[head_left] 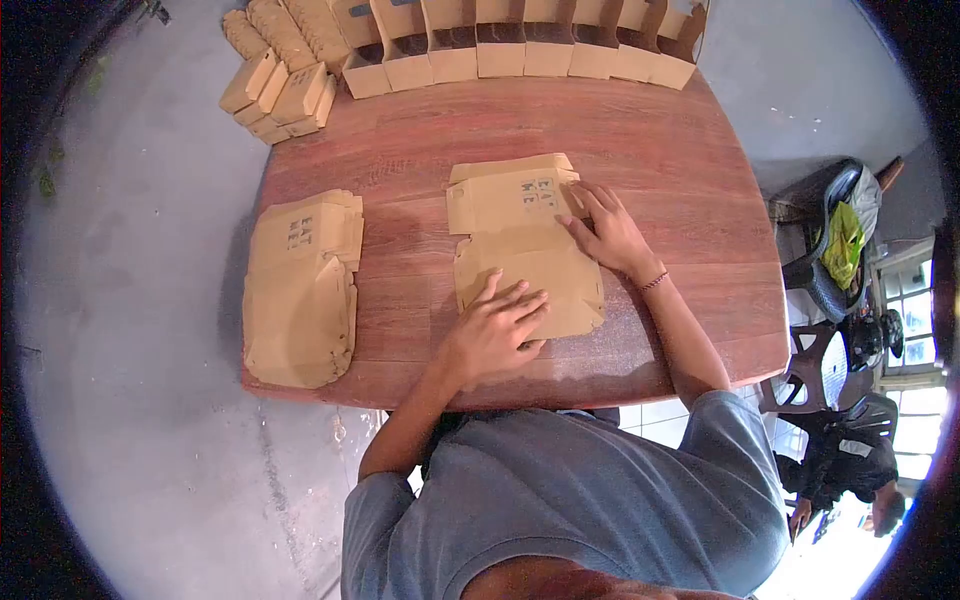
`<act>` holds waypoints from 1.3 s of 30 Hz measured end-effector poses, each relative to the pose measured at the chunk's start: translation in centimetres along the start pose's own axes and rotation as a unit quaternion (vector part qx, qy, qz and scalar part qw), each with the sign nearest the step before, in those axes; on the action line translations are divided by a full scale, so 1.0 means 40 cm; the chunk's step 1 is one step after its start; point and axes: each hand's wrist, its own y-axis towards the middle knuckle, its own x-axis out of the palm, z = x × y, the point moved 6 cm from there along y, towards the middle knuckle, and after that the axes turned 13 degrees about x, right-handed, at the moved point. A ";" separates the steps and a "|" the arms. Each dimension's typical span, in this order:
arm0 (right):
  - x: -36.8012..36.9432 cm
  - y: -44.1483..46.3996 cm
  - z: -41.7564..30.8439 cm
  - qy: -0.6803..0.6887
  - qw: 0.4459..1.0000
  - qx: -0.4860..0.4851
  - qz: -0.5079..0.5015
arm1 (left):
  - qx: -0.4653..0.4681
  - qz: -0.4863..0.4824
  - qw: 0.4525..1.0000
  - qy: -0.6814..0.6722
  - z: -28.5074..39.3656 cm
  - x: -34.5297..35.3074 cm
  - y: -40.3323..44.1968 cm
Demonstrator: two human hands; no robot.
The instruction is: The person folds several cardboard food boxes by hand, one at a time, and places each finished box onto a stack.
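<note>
A flat, unfolded cardboard box [520, 240] with "EAT ME" printed on its upper panel lies on the wooden table in front of me. My left hand [500, 325] rests on its lower left part, fingers spread. On the right edge of the upper panel, close to the print, lies my right hand [608, 232] with its fingers apart. To the left is a stack of flat cardboard box blanks [300, 290], the top one bearing the same print.
Open folded boxes [500, 55] stand in a row along the table's [420, 130] far edge. Closed boxes [285, 95] are piled at the far left corner. Chairs [825, 360] stand to the right, one holding bags [845, 245]. Another person [850, 460] sits at lower right.
</note>
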 end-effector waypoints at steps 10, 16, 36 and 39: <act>0.000 -0.004 -0.001 0.007 1.000 0.000 0.002 | -0.010 0.022 0.999 0.021 0.010 -0.039 0.036; 0.003 -0.007 0.005 -0.003 1.000 0.002 0.004 | -0.031 -0.002 1.000 0.004 -0.007 -0.030 0.041; -0.058 -0.015 0.006 0.254 0.965 0.037 0.062 | 0.008 0.268 0.948 0.173 -0.008 -0.217 0.037; -0.075 -0.019 -0.004 0.291 0.953 -0.024 0.077 | -0.067 0.375 0.909 0.171 -0.063 -0.260 0.022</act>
